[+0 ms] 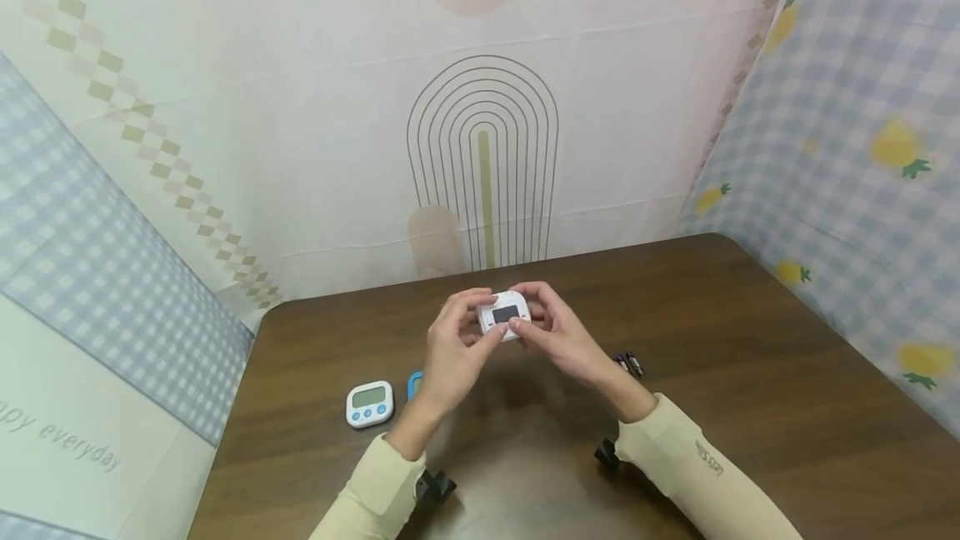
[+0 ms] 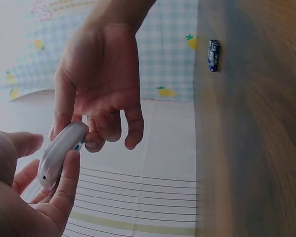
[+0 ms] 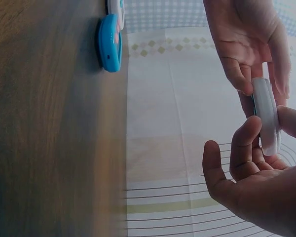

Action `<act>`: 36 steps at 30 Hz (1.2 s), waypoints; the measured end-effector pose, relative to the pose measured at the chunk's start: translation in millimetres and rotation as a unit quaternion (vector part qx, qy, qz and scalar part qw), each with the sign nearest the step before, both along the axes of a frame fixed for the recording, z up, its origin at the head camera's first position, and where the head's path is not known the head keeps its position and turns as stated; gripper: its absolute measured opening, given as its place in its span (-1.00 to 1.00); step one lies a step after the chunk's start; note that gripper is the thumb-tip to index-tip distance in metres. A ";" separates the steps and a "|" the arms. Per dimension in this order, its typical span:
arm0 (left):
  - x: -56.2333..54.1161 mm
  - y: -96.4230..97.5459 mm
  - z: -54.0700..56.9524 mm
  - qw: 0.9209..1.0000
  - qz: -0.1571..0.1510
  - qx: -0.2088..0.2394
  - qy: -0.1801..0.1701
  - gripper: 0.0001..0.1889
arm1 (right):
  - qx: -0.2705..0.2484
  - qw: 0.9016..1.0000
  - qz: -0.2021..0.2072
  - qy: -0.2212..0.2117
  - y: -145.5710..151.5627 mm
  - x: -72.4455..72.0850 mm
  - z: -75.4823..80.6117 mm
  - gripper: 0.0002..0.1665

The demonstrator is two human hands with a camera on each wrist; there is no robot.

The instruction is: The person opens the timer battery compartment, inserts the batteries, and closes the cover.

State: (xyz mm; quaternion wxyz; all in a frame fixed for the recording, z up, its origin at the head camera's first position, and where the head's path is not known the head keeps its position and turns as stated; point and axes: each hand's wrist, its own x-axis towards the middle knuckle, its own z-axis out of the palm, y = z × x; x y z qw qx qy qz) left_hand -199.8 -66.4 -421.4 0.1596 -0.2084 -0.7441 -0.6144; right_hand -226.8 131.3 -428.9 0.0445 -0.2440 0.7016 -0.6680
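Note:
A white digital timer [image 1: 514, 301] is held above the table between both hands, its back with a dark rectangle facing up. My left hand [image 1: 455, 342] grips its left side, thumb at the near edge. From the right, my right hand [image 1: 561, 338] holds the timer with its thumb on the back face and its fingers around the far edge and underneath. In the left wrist view the timer [image 2: 60, 154] appears edge-on, with a bit of blue on its underside. The right wrist view shows the timer's pale side [image 3: 267, 118] between the fingers of both hands.
A white timer [image 1: 370, 404] with blue buttons lies face up on the brown table [image 1: 315, 473] at the left. Beside it is a blue timer [image 3: 108, 44], partly behind my left arm in the head view. Small batteries [image 1: 634, 363] lie near my right wrist. Patterned cloth hangs around the table.

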 end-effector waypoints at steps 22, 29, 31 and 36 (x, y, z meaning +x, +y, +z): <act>-2.3 -3.8 2.9 0.996 0.000 0.050 -0.072 -0.65 | 0.019 1.000 -0.015 0.009 -3.9 7.2 0.7 -0.43; -0.8 -0.4 -1.3 0.996 0.006 0.053 -0.068 -0.65 | 0.017 1.000 -0.016 0.002 -5.3 9.9 -4.0 -0.43; -0.9 0.0 -2.0 0.996 0.007 0.054 -0.067 -0.65 | 0.014 1.000 -0.019 -0.002 -6.2 10.4 -4.1 -0.43; -1.2 0.3 -1.3 0.997 0.011 0.051 -0.062 -0.64 | 0.002 1.000 -0.020 -0.009 -8.9 9.9 -3.7 -0.42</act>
